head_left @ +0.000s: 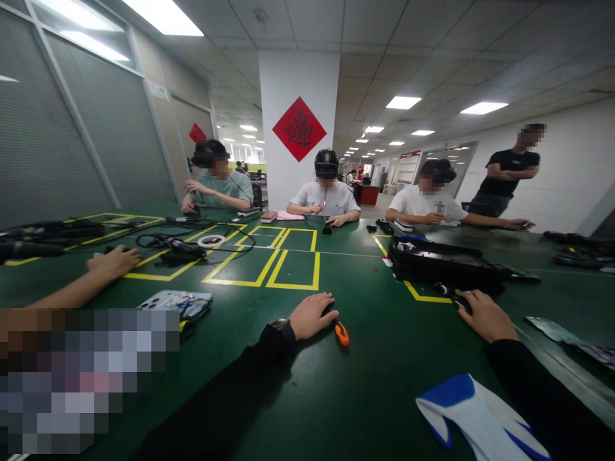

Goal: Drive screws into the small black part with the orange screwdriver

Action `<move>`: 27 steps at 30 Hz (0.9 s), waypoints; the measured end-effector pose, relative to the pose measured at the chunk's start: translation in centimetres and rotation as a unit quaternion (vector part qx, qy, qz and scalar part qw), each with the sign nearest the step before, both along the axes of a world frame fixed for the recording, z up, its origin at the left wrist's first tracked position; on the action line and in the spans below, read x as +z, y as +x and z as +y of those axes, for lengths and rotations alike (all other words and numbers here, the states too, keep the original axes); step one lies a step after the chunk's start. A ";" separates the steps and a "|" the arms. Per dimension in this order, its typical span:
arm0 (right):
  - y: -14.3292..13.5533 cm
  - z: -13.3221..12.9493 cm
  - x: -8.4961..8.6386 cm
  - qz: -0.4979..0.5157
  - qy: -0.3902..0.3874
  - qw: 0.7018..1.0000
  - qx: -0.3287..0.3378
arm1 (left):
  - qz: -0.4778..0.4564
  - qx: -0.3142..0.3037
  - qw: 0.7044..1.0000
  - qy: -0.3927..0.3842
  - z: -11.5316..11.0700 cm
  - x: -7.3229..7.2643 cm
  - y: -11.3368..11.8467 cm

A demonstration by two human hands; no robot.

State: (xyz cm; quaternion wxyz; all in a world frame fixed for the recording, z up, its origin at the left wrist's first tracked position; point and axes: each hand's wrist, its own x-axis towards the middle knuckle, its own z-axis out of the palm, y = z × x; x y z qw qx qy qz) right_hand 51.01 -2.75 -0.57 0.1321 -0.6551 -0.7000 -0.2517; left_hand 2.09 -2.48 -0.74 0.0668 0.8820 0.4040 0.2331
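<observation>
My left hand (311,315), with a dark watch on the wrist, rests palm down on the green table. Its fingers and thumb close around a tool with an orange handle end (342,333); the rest of the tool is hidden under the hand. My right hand (487,317) is curled around a small black object (462,301) with a shiny rounded end, its exact kind unclear. Just beyond that hand lies a long black open case or housing (444,259). A white and blue glove (480,413) lies beside my right forearm.
On the left, a co-worker's hand (115,262) is by black cables (175,246), near a light-coloured patterned case (177,302). Yellow tape outlines (293,286) mark the table. Several people sit across it. Silvery bags (571,339) lie at the right.
</observation>
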 end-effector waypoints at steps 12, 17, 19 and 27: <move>2.6 2.4 -1.6 0.105 -0.037 0.992 -0.057 | 0.005 -0.008 1.000 0.002 -0.4 0.3 0.1; 3.3 2.3 -2.5 0.140 -0.042 0.989 -0.026 | 0.018 -0.013 1.000 -0.001 -0.5 0.3 0.1; 2.6 1.5 -2.4 0.153 -0.040 0.987 -0.005 | 0.024 -0.017 1.000 -0.001 -0.7 0.4 0.1; -9.1 -3.8 1.5 0.196 -0.176 0.952 0.158 | 0.028 -0.043 0.999 -0.001 -1.2 1.0 0.2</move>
